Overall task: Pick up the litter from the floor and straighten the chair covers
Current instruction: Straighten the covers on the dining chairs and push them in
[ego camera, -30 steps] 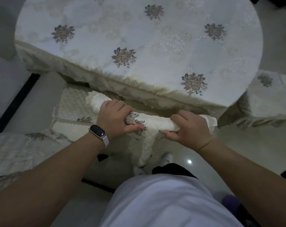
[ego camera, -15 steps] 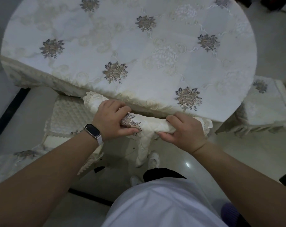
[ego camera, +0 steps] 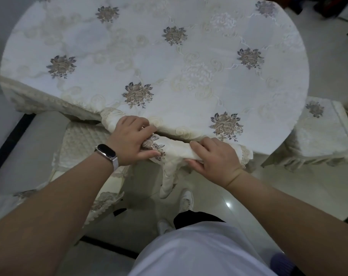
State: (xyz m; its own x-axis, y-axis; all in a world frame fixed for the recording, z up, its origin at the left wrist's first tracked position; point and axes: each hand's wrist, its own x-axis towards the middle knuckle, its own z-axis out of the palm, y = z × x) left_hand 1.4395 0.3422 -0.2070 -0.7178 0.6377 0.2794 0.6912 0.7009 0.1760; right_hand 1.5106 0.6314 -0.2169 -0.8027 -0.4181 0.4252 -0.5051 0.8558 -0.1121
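Round tabletop [ego camera: 169,66], draped in embroidered cloth, fills the background. At its near edge a rolled chair cover [ego camera: 177,150] is gripped by left hand [ego camera: 129,142] and right hand [ego camera: 214,156], fingers [ego camera: 197,145] curled over it.

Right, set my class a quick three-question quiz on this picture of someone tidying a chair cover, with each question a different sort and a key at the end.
1. True or false: the right hand is empty.
2. Multiple choice: which wrist wears the wristband? A) left B) right C) both
3. Short answer: what is the left hand gripping?

Key
1. False: it grips the chair cover.
2. A
3. The chair cover, along the same rolled top edge as the right hand.
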